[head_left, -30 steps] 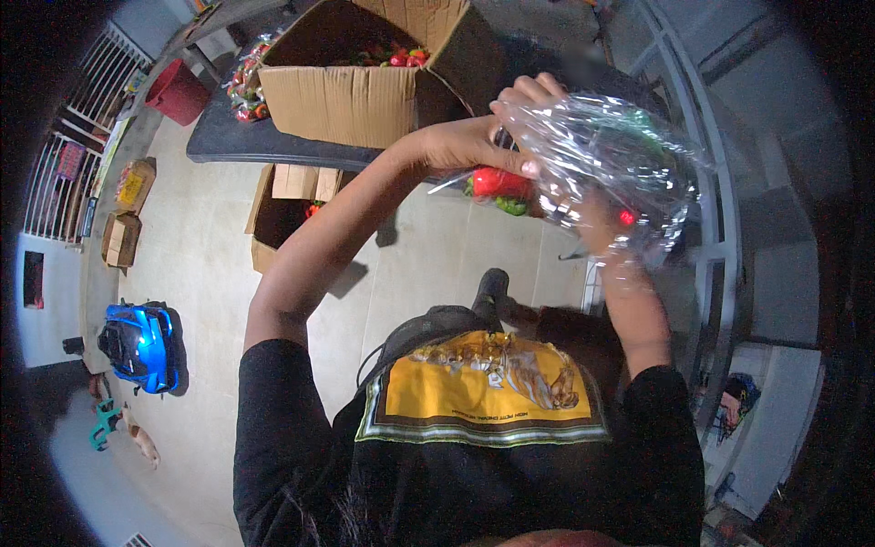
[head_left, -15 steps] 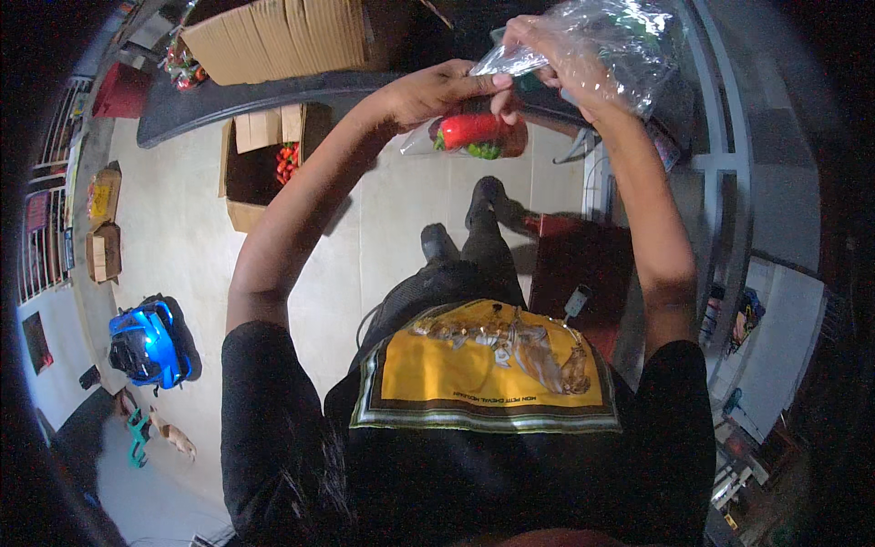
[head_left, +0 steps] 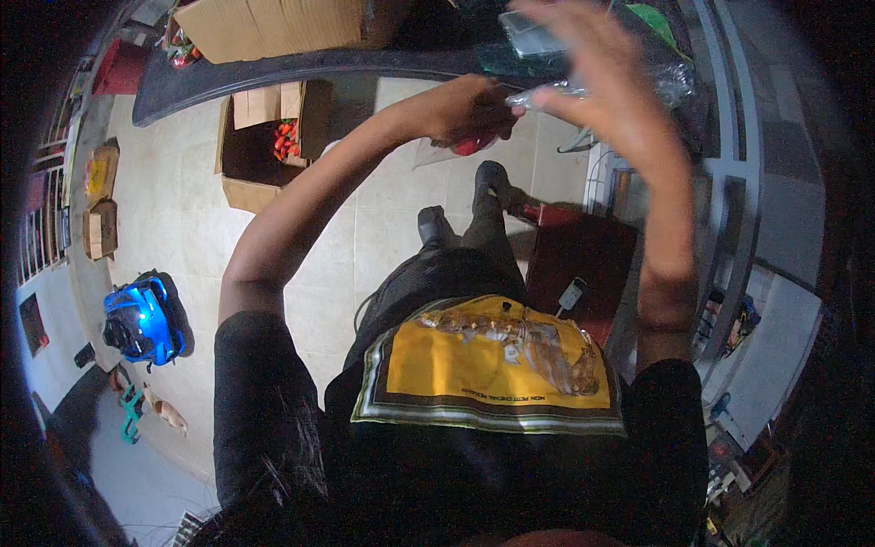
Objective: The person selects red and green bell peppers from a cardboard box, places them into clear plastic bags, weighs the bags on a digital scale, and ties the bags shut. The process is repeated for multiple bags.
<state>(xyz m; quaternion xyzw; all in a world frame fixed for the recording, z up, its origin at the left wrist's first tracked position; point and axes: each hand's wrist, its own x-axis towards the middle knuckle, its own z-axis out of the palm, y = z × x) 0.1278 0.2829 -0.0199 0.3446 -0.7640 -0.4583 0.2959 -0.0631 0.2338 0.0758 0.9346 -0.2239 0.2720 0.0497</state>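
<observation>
Near the upper middle, my left hand [head_left: 469, 109] is closed on a clear plastic bag [head_left: 428, 155] with a red pepper [head_left: 471, 144] in it, hanging below the fingers. A crinkled length of plastic [head_left: 667, 87] stretches rightward from there, partly behind my right hand [head_left: 615, 100]. That hand is raised and motion-blurred, its thumb and fingers apart; whether the thumb touches the plastic I cannot tell. Behind it on the dark table [head_left: 310, 68] lie a clear flat object [head_left: 533, 36] and a green item [head_left: 656, 27].
A cardboard box [head_left: 278, 27] stands on the table beside bagged produce [head_left: 182, 50]. An open box of red peppers [head_left: 239, 191] sits on the floor. A red bin [head_left: 118, 68] and blue bulky object [head_left: 146, 319] are at left, a dark red surface [head_left: 579, 264] at right.
My right hand has let go of the large crinkled plastic and lifted with fingers spread. My left hand has shifted slightly, still holding the bagged pepper. The view of the room has shifted.
</observation>
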